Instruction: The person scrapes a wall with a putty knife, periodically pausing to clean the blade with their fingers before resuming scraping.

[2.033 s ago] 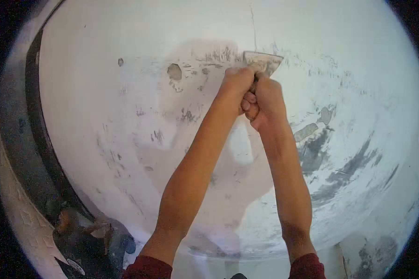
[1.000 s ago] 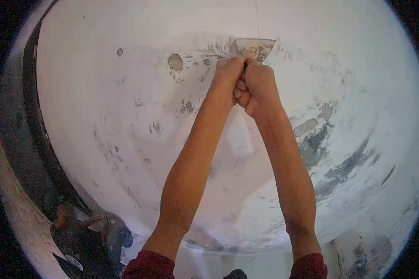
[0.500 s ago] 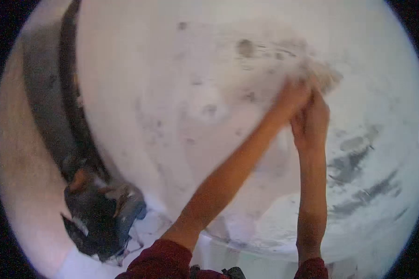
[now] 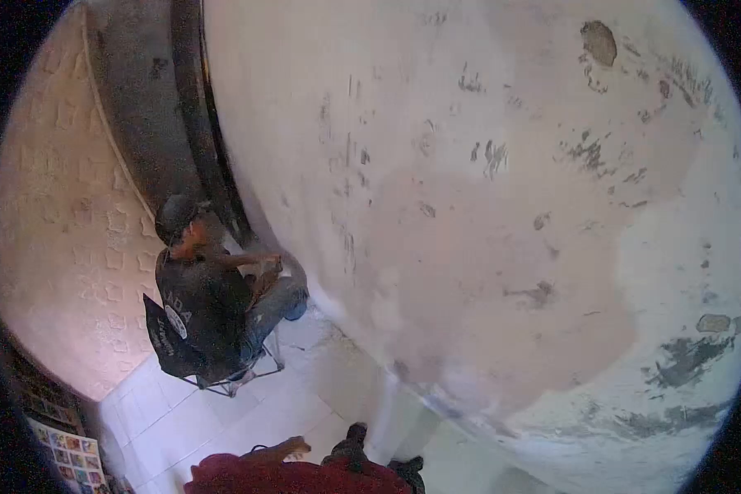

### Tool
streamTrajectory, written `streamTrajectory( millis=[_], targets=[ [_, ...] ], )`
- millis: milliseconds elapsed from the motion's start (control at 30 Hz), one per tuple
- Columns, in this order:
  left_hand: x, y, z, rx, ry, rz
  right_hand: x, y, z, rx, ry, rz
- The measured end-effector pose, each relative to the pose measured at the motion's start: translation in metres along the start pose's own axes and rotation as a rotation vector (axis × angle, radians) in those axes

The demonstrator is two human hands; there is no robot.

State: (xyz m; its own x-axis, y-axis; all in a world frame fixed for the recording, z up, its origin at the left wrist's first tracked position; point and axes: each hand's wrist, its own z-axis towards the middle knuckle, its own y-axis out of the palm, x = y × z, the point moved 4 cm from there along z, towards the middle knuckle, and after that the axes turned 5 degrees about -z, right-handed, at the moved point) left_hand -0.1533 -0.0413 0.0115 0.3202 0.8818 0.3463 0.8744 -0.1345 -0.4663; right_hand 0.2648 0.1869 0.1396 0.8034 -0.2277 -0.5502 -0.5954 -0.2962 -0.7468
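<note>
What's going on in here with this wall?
Nobody is touching the wall right now. It is white and patchy, with grey scraped spots all over it. What looks like the wearer's left hand is low at the bottom edge, above a red sleeve and well off the wall. Whether it holds anything can't be told, and the other hand is out of view. A second person sits on a chair by the dark frame, hands raised toward the wall's lower left part.
</note>
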Motion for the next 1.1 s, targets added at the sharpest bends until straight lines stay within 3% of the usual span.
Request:
streamTrajectory(
  millis=[133, 200, 267, 333, 400, 467, 500, 567, 600, 667, 733, 800, 967, 1100],
  targets=[
    [-0.036, 0.012, 0.015, -0.032, -0.082, 0.045, 0.037, 0.006, 0.006, -0.080, 0.153, 0.010],
    [-0.017, 0.019, 0.052, -0.047, 0.081, 0.170, 0.048, 0.004, 0.010, -0.105, 0.185, 0.014],
    [0.031, 0.023, 0.101, -0.019, 0.426, 0.445, 0.058, 0.003, 0.013, -0.125, 0.207, 0.028],
    [0.097, 0.022, 0.133, 0.136, 0.706, 0.613, 0.070, 0.001, 0.015, -0.142, 0.228, 0.046],
    [0.161, 0.013, 0.130, 0.372, 0.898, 0.524, 0.087, -0.001, 0.016, -0.161, 0.244, 0.054],
    [0.202, -0.002, 0.103, 0.873, 1.250, 0.298, 0.112, -0.001, 0.020, -0.173, 0.253, 0.053],
    [0.221, 0.000, 0.096, 0.882, 1.248, 0.304, 0.125, -0.002, 0.020, -0.182, 0.262, 0.055],
    [0.232, 0.008, 0.090, 0.539, 0.685, -0.225, 0.165, -0.001, 0.025, -0.191, 0.269, 0.048],
    [0.231, 0.016, 0.066, 0.542, 0.687, -0.219, 0.185, 0.001, 0.024, -0.195, 0.277, 0.052],
    [0.217, 0.033, 0.028, 0.620, 0.511, -0.071, 0.217, 0.005, 0.018, -0.214, 0.308, 0.058],
    [0.168, 0.064, 0.019, 0.475, 0.236, -0.175, 0.221, 0.005, 0.003, -0.234, 0.315, 0.096],
    [0.119, 0.085, -0.038, 0.570, -0.011, -0.264, 0.231, 0.004, -0.009, -0.241, 0.320, 0.131],
    [0.007, 0.139, -0.129, 0.480, -0.282, -0.162, 0.267, -0.001, -0.048, -0.259, 0.347, 0.225],
    [-0.034, 0.171, -0.176, 0.486, -0.371, -0.106, 0.304, -0.005, -0.092, -0.277, 0.389, 0.275]
  ],
)
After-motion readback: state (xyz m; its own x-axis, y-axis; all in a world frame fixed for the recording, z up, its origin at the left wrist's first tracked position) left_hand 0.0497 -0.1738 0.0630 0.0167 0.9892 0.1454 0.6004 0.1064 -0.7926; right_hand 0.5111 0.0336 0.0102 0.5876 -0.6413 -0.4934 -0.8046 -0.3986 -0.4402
